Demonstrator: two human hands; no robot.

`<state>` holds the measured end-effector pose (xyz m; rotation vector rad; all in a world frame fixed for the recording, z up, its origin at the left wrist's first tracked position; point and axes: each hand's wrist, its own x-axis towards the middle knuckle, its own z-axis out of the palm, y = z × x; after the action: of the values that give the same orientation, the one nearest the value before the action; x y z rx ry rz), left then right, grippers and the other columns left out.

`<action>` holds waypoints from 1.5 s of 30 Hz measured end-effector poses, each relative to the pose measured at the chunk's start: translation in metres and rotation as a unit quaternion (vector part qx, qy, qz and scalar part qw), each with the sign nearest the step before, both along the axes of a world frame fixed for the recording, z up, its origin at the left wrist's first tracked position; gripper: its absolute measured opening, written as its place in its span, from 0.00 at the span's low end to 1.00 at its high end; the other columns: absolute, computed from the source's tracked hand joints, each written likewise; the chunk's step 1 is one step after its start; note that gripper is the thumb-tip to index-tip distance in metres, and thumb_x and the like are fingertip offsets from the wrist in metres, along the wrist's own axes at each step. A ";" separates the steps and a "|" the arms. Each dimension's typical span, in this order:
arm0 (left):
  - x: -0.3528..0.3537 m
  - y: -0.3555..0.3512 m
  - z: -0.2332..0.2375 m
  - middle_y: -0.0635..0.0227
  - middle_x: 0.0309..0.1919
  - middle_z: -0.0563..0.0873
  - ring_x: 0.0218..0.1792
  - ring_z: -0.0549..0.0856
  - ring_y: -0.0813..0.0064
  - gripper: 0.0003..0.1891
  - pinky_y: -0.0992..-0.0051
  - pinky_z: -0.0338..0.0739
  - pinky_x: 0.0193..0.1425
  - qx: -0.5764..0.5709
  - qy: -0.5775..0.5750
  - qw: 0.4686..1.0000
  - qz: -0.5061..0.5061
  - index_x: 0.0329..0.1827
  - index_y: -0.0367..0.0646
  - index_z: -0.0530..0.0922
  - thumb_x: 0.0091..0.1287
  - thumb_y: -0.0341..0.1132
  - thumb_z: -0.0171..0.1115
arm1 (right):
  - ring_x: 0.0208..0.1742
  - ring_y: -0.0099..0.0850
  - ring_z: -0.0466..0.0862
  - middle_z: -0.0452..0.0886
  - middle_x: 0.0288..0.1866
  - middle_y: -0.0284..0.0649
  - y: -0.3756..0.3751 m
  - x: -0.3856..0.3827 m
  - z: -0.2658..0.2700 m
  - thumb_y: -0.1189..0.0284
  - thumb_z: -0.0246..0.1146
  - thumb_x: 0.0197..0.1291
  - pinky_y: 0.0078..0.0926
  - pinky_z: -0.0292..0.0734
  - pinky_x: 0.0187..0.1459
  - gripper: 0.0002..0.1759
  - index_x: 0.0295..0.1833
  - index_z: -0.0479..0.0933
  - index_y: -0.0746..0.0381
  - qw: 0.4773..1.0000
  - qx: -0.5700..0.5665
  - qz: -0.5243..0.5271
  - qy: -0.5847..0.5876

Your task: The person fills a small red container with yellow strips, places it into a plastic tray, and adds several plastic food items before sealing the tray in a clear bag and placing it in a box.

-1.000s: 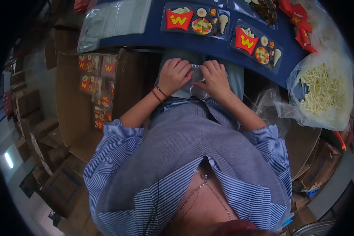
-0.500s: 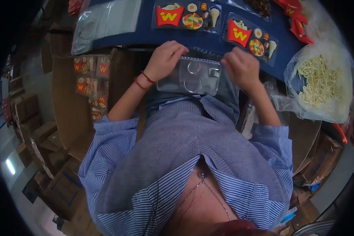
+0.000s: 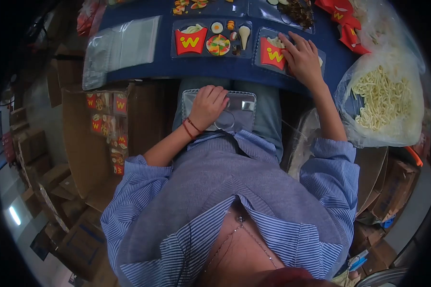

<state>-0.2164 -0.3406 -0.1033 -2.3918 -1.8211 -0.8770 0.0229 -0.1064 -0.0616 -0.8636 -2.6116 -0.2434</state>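
On my lap lies a clear plastic blister tray [image 3: 244, 98] with a crimped rim and moulded hollows; nothing shows in its visible hollows. My left hand [image 3: 209, 106] rests over its left half, fingers close together and curled on it. My right hand [image 3: 301, 57] is open with fingers spread over a filled blister pack [image 3: 258, 60] on the table. That pack holds a red fries box [image 3: 272, 53] with a yellow mark; my hand hides most of its other pieces. Left of it sits a second filled pack [image 3: 189, 51] with toy fries, an egg, a pizza and a drumstick.
A stack of clear plastic sheets or covers [image 3: 124, 45] lies at the table's left. A plastic bag of pale noodle-like pieces [image 3: 383, 100] sits at the right, below red boxes [image 3: 340, 16]. A cardboard box [image 3: 88, 158] holding finished-looking packs stands beside my left arm.
My right hand has left the lap tray and moved up and right onto the filled pack. My left hand has moved further down onto the lap tray, which has shifted left and lower.
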 end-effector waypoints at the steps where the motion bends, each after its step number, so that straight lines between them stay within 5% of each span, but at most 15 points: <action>1: 0.000 0.001 0.000 0.63 0.43 0.82 0.44 0.79 0.64 0.12 0.66 0.75 0.50 0.010 0.000 1.000 0.000 0.44 0.38 0.80 0.59 0.32 0.66 | 0.66 0.39 0.74 0.76 0.64 0.42 0.005 0.001 -0.002 0.61 0.59 0.68 0.44 0.66 0.66 0.22 0.67 0.72 0.47 0.999 -0.041 -0.010 -0.003; 5: 0.001 -0.001 0.005 0.63 0.42 0.82 0.42 0.80 0.64 0.12 0.66 0.75 0.49 0.021 0.002 1.000 0.008 0.44 0.38 0.81 0.58 0.31 0.67 | 0.66 0.39 0.74 0.76 0.64 0.43 0.017 0.001 0.002 0.61 0.58 0.69 0.46 0.66 0.66 0.23 0.69 0.72 0.46 0.997 -0.073 0.003 -0.006; 8: 0.001 -0.001 0.004 0.64 0.41 0.83 0.41 0.80 0.65 0.11 0.67 0.75 0.49 0.031 -0.004 0.999 0.015 0.43 0.38 0.81 0.58 0.30 0.67 | 0.62 0.38 0.76 0.77 0.60 0.44 0.001 -0.005 0.015 0.63 0.61 0.66 0.42 0.70 0.62 0.22 0.65 0.74 0.52 0.996 0.084 0.015 -0.004; 10: 0.001 0.001 0.003 0.64 0.40 0.83 0.41 0.80 0.65 0.11 0.67 0.75 0.48 0.034 -0.004 0.999 0.019 0.43 0.38 0.81 0.58 0.30 0.67 | 0.58 0.38 0.77 0.78 0.53 0.43 -0.044 -0.017 0.021 0.67 0.65 0.60 0.36 0.73 0.56 0.21 0.59 0.76 0.59 0.983 -0.111 0.099 0.110; 12: 0.000 -0.001 0.001 0.65 0.39 0.82 0.40 0.80 0.65 0.10 0.67 0.75 0.48 0.028 -0.002 0.999 0.019 0.42 0.38 0.81 0.58 0.29 0.67 | 0.53 0.36 0.77 0.76 0.47 0.41 -0.106 -0.039 0.020 0.69 0.68 0.53 0.33 0.73 0.51 0.19 0.50 0.77 0.64 0.956 -0.208 0.201 0.048; 15: -0.001 -0.005 0.000 0.65 0.38 0.82 0.40 0.80 0.65 0.09 0.68 0.75 0.48 0.041 -0.007 0.999 0.012 0.40 0.38 0.81 0.57 0.29 0.67 | 0.51 0.36 0.76 0.76 0.43 0.39 -0.154 -0.060 -0.014 0.71 0.67 0.49 0.34 0.71 0.51 0.14 0.42 0.77 0.62 0.957 -0.227 0.170 0.057; 21: -0.001 -0.014 0.005 0.65 0.37 0.81 0.39 0.80 0.64 0.07 0.67 0.75 0.47 0.049 -0.063 0.997 -0.002 0.37 0.40 0.78 0.57 0.28 0.65 | 0.46 0.38 0.78 0.77 0.40 0.38 -0.167 -0.066 -0.027 0.72 0.64 0.48 0.34 0.71 0.48 0.14 0.43 0.76 0.61 0.960 -0.173 0.163 0.147; 26: -0.030 -0.005 0.067 0.64 0.42 0.81 0.44 0.79 0.62 0.18 0.63 0.72 0.48 -0.084 -0.073 0.989 0.098 0.50 0.40 0.75 0.60 0.38 0.67 | 0.41 0.43 0.80 0.79 0.37 0.42 -0.134 -0.075 0.014 0.77 0.65 0.55 0.38 0.72 0.42 0.08 0.42 0.76 0.61 0.950 -0.256 0.145 0.107; 29: -0.075 0.026 0.092 0.60 0.54 0.76 0.55 0.74 0.55 0.24 0.58 0.67 0.58 0.129 0.031 0.970 0.202 0.58 0.43 0.74 0.60 0.40 0.68 | 0.42 0.37 0.81 0.79 0.34 0.38 -0.067 -0.108 0.036 0.72 0.61 0.55 0.39 0.71 0.40 0.07 0.41 0.75 0.57 0.967 -0.114 0.121 0.192; 32: -0.083 0.066 0.088 0.60 0.54 0.76 0.58 0.73 0.56 0.25 0.58 0.66 0.63 0.139 0.056 0.976 0.156 0.59 0.44 0.75 0.60 0.41 0.68 | 0.44 0.44 0.80 0.80 0.40 0.40 0.007 -0.146 0.034 0.75 0.62 0.61 0.41 0.73 0.42 0.06 0.44 0.77 0.59 0.979 -0.083 0.101 0.157; 34: -0.074 0.078 0.068 0.60 0.55 0.76 0.60 0.72 0.57 0.26 0.57 0.65 0.66 0.113 0.081 0.977 0.160 0.59 0.45 0.76 0.60 0.44 0.68 | 0.53 0.44 0.79 0.80 0.49 0.41 0.036 -0.163 0.012 0.71 0.61 0.62 0.43 0.73 0.49 0.11 0.50 0.76 0.58 0.997 -0.041 0.058 -0.001; 37: -0.070 0.081 0.052 0.61 0.55 0.77 0.60 0.73 0.59 0.26 0.57 0.65 0.66 0.021 0.080 0.983 0.166 0.59 0.45 0.76 0.59 0.46 0.68 | 0.57 0.40 0.77 0.78 0.54 0.37 0.030 -0.161 0.005 0.70 0.62 0.54 0.43 0.71 0.52 0.22 0.56 0.75 0.55 0.989 -0.020 0.143 0.036; 38: -0.068 0.076 0.054 0.60 0.57 0.76 0.61 0.73 0.59 0.26 0.57 0.65 0.67 0.002 0.064 0.985 0.157 0.60 0.45 0.77 0.60 0.46 0.68 | 0.64 0.41 0.74 0.75 0.61 0.41 0.023 -0.158 0.002 0.65 0.62 0.59 0.44 0.68 0.61 0.27 0.65 0.72 0.54 0.983 -0.105 0.150 0.017; 44: -0.114 0.067 0.051 0.59 0.51 0.81 0.56 0.78 0.56 0.19 0.60 0.71 0.60 -0.016 -0.061 0.990 0.126 0.52 0.43 0.80 0.62 0.44 0.67 | 0.77 0.43 0.60 0.60 0.76 0.47 -0.015 -0.147 0.000 0.52 0.57 0.67 0.50 0.54 0.73 0.33 0.75 0.63 0.50 0.988 -0.085 0.127 -0.035; 45: -0.135 0.068 0.050 0.59 0.51 0.81 0.55 0.78 0.55 0.18 0.62 0.73 0.58 -0.020 -0.046 0.970 0.236 0.50 0.43 0.81 0.62 0.45 0.66 | 0.79 0.43 0.56 0.55 0.79 0.46 -0.015 -0.147 -0.002 0.50 0.56 0.67 0.51 0.51 0.75 0.35 0.77 0.60 0.48 0.987 -0.091 0.124 -0.052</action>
<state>-0.3513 -0.2731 -0.0528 -1.8224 -2.3159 -0.9085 -0.1237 -0.1209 -0.0638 -0.5858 -2.8393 0.0180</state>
